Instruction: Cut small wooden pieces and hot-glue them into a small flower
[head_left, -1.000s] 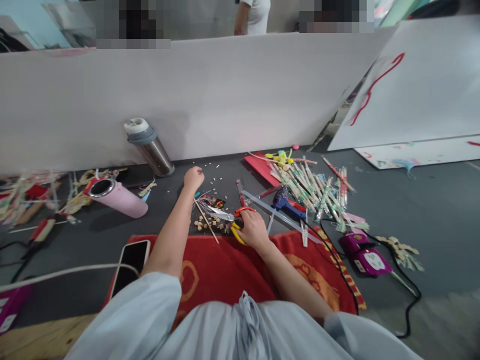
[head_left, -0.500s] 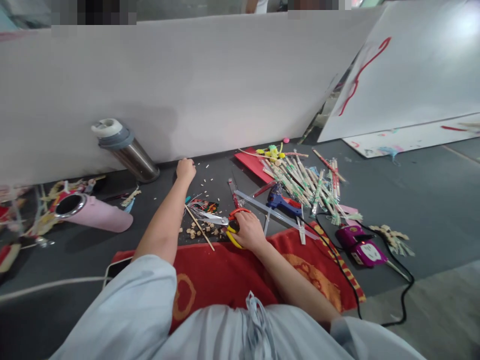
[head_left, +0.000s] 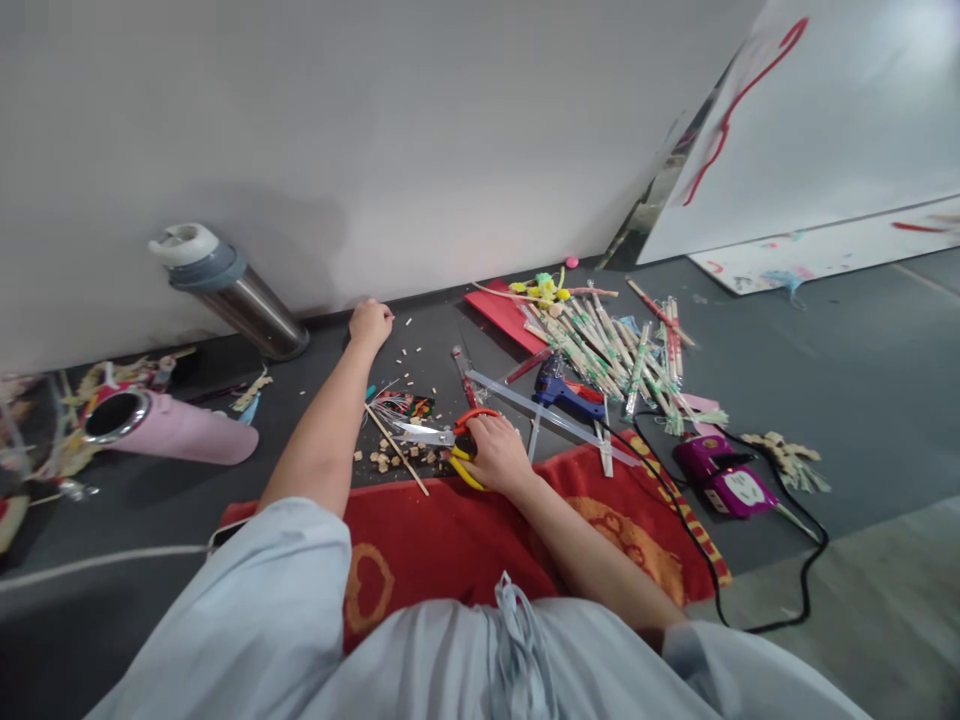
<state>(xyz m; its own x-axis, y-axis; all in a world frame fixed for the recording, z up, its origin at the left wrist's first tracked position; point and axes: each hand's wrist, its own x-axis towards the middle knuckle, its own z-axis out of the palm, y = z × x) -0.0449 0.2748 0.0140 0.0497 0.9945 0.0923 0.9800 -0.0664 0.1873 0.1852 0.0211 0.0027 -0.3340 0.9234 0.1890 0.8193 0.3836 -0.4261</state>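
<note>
My right hand (head_left: 495, 455) grips the orange and yellow handles of a pair of scissors (head_left: 439, 438), whose blades point left over a heap of small wood bits (head_left: 394, 458) and a thin stick (head_left: 397, 450). My left hand (head_left: 370, 322) is stretched far forward to the foot of the white board (head_left: 360, 150), fingers curled down on the dark floor among tiny scattered chips (head_left: 412, 352). What lies under those fingers is hidden. A red cloth (head_left: 450, 550) lies under my right wrist.
A steel flask (head_left: 225, 290) leans at the back left and a pink tumbler (head_left: 161, 428) lies on its side. A blue glue gun (head_left: 574, 395), a pile of wrapped sticks (head_left: 607, 350), a clear ruler (head_left: 547, 420) and a purple power strip (head_left: 724, 480) with black cable sit right.
My left hand has reached farther forward to the base of the white board. My right hand stays on the scissors. The view has tilted down and shifted, hiding the phone.
</note>
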